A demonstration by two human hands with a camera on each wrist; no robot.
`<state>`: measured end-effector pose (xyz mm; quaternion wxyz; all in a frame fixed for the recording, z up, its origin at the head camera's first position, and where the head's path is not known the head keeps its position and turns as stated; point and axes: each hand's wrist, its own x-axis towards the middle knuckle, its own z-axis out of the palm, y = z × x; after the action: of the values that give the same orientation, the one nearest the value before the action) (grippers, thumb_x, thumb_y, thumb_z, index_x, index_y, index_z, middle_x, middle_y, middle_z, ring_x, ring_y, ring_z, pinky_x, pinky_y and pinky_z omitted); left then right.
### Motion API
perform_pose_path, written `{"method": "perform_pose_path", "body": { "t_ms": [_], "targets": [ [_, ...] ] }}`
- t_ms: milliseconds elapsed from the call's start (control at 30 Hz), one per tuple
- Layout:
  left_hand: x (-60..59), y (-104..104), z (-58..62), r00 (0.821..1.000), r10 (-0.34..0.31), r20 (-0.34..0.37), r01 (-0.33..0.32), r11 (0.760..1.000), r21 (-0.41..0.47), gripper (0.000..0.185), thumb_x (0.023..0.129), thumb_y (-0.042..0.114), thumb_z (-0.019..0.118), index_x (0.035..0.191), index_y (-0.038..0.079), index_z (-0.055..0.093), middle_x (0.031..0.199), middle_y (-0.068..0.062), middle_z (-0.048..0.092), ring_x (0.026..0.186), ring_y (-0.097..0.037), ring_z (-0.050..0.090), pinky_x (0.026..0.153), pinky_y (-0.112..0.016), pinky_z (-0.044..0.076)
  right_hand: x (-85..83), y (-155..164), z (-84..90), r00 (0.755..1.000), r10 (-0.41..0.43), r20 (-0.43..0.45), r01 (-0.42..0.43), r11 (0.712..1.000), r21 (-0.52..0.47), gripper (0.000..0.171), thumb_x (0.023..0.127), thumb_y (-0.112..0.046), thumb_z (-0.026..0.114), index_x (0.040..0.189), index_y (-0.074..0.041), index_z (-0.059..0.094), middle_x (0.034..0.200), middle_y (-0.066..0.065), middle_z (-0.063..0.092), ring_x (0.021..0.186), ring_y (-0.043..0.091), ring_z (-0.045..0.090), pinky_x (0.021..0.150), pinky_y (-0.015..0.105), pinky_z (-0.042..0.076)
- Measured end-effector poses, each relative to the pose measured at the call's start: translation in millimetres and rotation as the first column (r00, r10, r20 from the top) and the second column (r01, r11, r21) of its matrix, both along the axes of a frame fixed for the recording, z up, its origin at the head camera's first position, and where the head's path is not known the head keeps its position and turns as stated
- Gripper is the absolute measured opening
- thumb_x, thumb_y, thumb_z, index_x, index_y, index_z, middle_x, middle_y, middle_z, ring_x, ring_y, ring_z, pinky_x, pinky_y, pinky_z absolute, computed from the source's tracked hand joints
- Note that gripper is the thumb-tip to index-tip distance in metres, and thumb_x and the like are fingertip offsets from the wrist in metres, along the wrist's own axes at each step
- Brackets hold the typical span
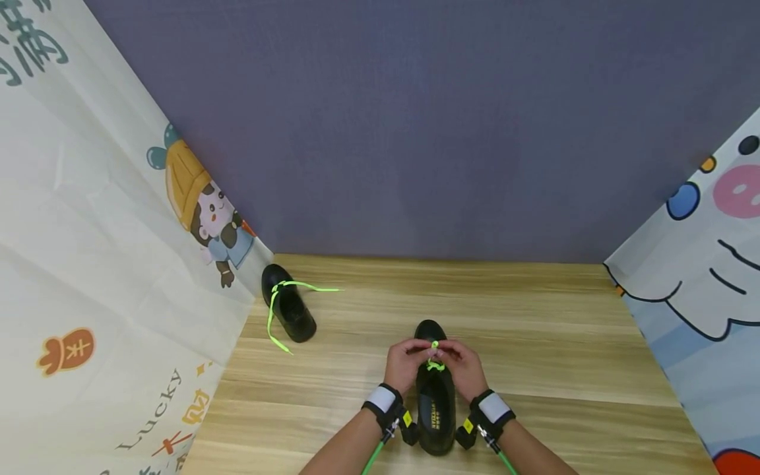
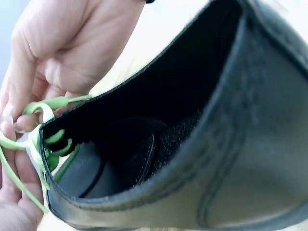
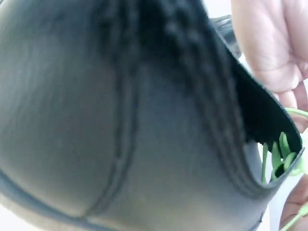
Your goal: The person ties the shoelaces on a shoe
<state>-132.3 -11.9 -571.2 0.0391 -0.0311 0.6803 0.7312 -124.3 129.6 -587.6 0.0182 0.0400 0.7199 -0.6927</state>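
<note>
A black shoe (image 1: 436, 432) lies toe away from me at the front middle of the wooden surface. A bright green shoelace (image 1: 436, 366) runs through its eyelets. Over the front of the shoe, my left hand (image 1: 406, 364) pinches the lace from the left side. My right hand (image 1: 466, 369) pinches it from the right, with both sets of fingertips close together. In the left wrist view, a lace loop (image 2: 47, 109) shows between the fingers beside the shoe opening. The right wrist view is mostly filled by the shoe's side (image 3: 168, 120); the fingertips there are partly cut off.
Another black shoe (image 1: 299, 323) stands at the back left, its green lace ends (image 1: 315, 287) spread loosely. A dark grey-purple panel (image 1: 415, 132) rises behind the wooden surface (image 1: 534, 316). Printed white sheets (image 1: 119, 251) hang at both sides. Green cables (image 1: 373, 456) trail from the wrist cameras.
</note>
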Motion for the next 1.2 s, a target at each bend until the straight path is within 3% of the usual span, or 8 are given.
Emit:
{"method": "perform_pose_path", "body": {
  "t_ms": [167,267,367,567,733,833,1000,1200],
  "targets": [
    [-1.2,5,-2.1,0.997,0.071,0.000,-0.071,0.995,-0.073,0.008,0.086,-0.002,0.075,0.094,-0.005,0.075,0.094,-0.014,0.074,0.084,-0.017,0.069,0.068,-0.026,0.055,0.6,1,0.0,0.986,0.070,-0.149,-0.057,0.994,0.090,0.034,0.093,0.009,0.063,0.126,0.007,0.053,0.098,0.017,0.066,0.084,0.014,0.067,0.076,0.025,0.056],
    [-1.4,7,-3.8,0.994,0.104,-0.023,-0.106,0.988,-0.115,0.006,0.084,-0.002,0.077,0.090,-0.003,0.076,0.090,-0.011,0.074,0.079,-0.013,0.068,0.064,-0.023,0.054,1.5,3,-2.7,0.935,0.128,-0.330,-0.044,0.967,0.249,0.039,0.089,0.012,0.066,0.126,0.003,0.056,0.093,0.012,0.068,0.082,0.018,0.068,0.074,0.027,0.056],
    [-1.1,8,-3.3,0.992,0.118,-0.040,-0.123,0.977,-0.173,0.006,0.082,-0.001,0.079,0.086,0.001,0.076,0.084,-0.005,0.073,0.075,-0.008,0.065,0.061,-0.022,0.053,2.5,5,-2.0,0.891,0.161,-0.425,0.023,0.918,0.395,0.035,0.086,0.011,0.071,0.119,0.001,0.064,0.096,0.008,0.070,0.086,0.022,0.068,0.075,0.032,0.056],
    [0.7,7,-0.9,0.992,0.093,-0.080,-0.109,0.969,-0.223,0.008,0.081,0.001,0.081,0.086,0.004,0.076,0.081,-0.001,0.072,0.074,-0.007,0.066,0.063,-0.022,0.054,4.1,6,4.3,0.914,0.171,-0.367,0.057,0.844,0.533,0.022,0.085,0.007,0.074,0.106,-0.001,0.072,0.097,0.007,0.070,0.089,0.024,0.068,0.078,0.040,0.057],
    [1.0,4,-2.3,0.994,0.023,-0.109,-0.048,0.972,-0.230,0.005,0.084,0.004,0.079,0.089,0.004,0.078,0.089,-0.002,0.071,0.078,-0.009,0.068,0.067,-0.022,0.055,2.7,10,9.4,0.933,0.201,-0.298,0.014,0.808,0.589,0.014,0.086,0.003,0.074,0.099,-0.002,0.074,0.086,0.000,0.065,0.077,0.012,0.060,0.068,0.030,0.052],
    [0.5,2,-3.4,0.989,-0.005,-0.147,-0.035,0.963,-0.267,0.005,0.084,0.005,0.079,0.089,0.005,0.079,0.089,-0.002,0.071,0.078,-0.008,0.067,0.068,-0.022,0.054,0.9,13,12.9,0.935,0.240,-0.260,-0.047,0.813,0.581,0.010,0.087,0.003,0.073,0.097,-0.001,0.074,0.081,-0.003,0.061,0.071,0.008,0.052,0.063,0.027,0.046],
    [-0.3,1,-3.5,0.980,-0.017,-0.197,-0.050,0.943,-0.329,0.006,0.083,0.007,0.081,0.088,0.005,0.079,0.087,-0.001,0.072,0.078,-0.006,0.066,0.069,-0.021,0.054,-2.3,17,15.0,0.935,0.288,-0.205,-0.134,0.825,0.548,0.014,0.084,0.006,0.072,0.098,0.000,0.073,0.085,0.000,0.061,0.074,0.007,0.056,0.064,0.024,0.049],
    [-1.0,3,-2.3,0.974,-0.011,-0.225,-0.069,0.937,-0.342,0.005,0.083,0.006,0.080,0.087,0.005,0.079,0.087,-0.001,0.072,0.078,-0.006,0.066,0.069,-0.021,0.054,-2.9,16,15.1,0.933,0.263,-0.247,-0.083,0.823,0.562,0.022,0.076,0.009,0.073,0.097,0.001,0.074,0.083,0.000,0.060,0.072,0.009,0.054,0.063,0.024,0.048]
  ]
}}
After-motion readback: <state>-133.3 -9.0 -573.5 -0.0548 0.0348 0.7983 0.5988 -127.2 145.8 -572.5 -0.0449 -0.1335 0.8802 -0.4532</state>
